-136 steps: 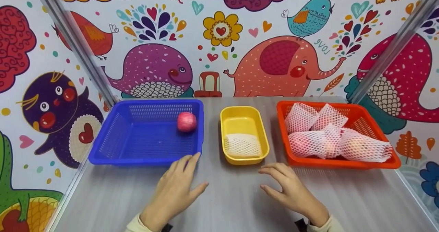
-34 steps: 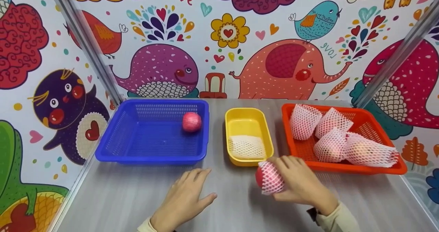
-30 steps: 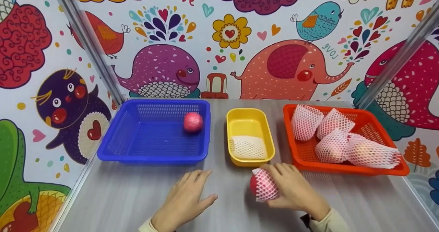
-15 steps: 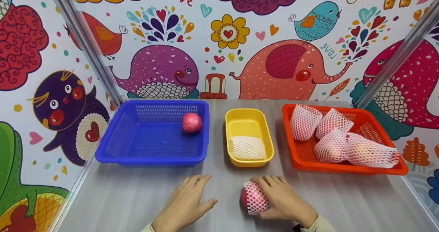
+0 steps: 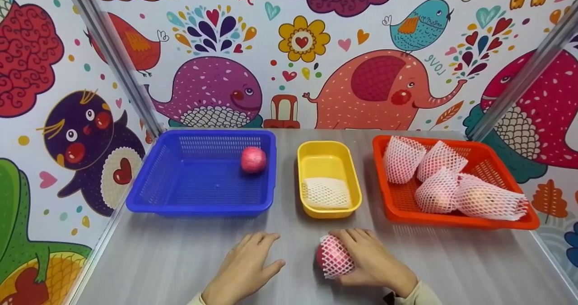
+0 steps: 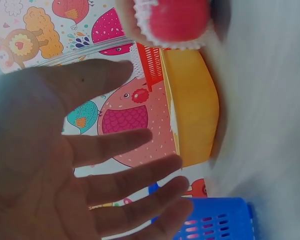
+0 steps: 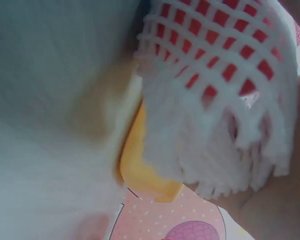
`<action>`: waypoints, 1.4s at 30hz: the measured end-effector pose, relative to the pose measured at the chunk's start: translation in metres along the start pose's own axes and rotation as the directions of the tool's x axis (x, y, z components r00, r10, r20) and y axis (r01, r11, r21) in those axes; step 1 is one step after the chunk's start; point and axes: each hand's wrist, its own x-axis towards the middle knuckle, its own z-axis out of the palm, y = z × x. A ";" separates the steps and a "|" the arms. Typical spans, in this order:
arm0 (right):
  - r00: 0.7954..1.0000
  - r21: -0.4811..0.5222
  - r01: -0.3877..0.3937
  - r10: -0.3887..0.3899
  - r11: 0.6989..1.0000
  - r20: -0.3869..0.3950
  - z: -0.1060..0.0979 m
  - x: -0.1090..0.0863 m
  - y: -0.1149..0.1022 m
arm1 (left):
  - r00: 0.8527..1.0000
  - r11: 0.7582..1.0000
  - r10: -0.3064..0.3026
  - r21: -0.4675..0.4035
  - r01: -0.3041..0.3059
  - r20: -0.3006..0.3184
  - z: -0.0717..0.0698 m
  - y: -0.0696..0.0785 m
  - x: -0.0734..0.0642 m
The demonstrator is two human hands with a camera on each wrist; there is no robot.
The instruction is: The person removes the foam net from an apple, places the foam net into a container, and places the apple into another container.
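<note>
My right hand [image 5: 372, 264] grips a red apple [image 5: 335, 257] in a white foam net, low over the grey table just in front of the yellow bin. The apple's bare red end points left, toward my other hand. In the right wrist view the frayed end of the foam net [image 7: 215, 145] hangs past the fruit. My left hand [image 5: 244, 269] holds nothing; its fingers are spread, and the thumb faces the apple across a small gap. An unwrapped red apple [image 5: 253, 159] sits in the right part of the blue basket [image 5: 203, 209].
The yellow bin [image 5: 329, 214] stands between the two baskets with a white foam net [image 5: 326, 193] lying in it. On the right, a red basket [image 5: 451, 221] holds several net-wrapped apples [image 5: 435, 194]. Printed panels and metal posts [image 5: 113, 52] bound the table.
My right hand, empty 4.5 s ago, has taken a wrapped apple from the red basket's front left and brought it left and nearer me. Over the last half second both hands barely move.
</note>
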 end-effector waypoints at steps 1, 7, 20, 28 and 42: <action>1.000 0.006 0.000 0.000 1.000 -0.009 -0.002 0.001 -0.001 | 1.000 1.000 0.004 -0.003 -0.004 -0.004 0.001 0.000 0.000; 0.998 0.010 0.019 -0.019 1.000 -0.056 -0.013 0.005 -0.009 | 0.996 0.994 0.037 -0.100 -0.046 -0.082 0.013 0.001 0.005; 0.985 0.032 0.127 -0.122 0.991 -0.123 -0.022 0.013 -0.025 | 0.984 0.846 0.156 -0.501 -0.180 -0.090 0.046 0.011 0.022; 0.976 0.043 0.174 -0.166 0.984 -0.143 -0.023 0.019 -0.034 | 0.990 0.821 0.142 -0.557 -0.124 -0.011 0.048 0.015 0.029; 0.968 0.007 0.228 -0.226 0.974 -0.106 -0.030 0.018 -0.036 | 0.995 0.851 0.100 -0.515 -0.097 -0.022 0.052 0.021 0.032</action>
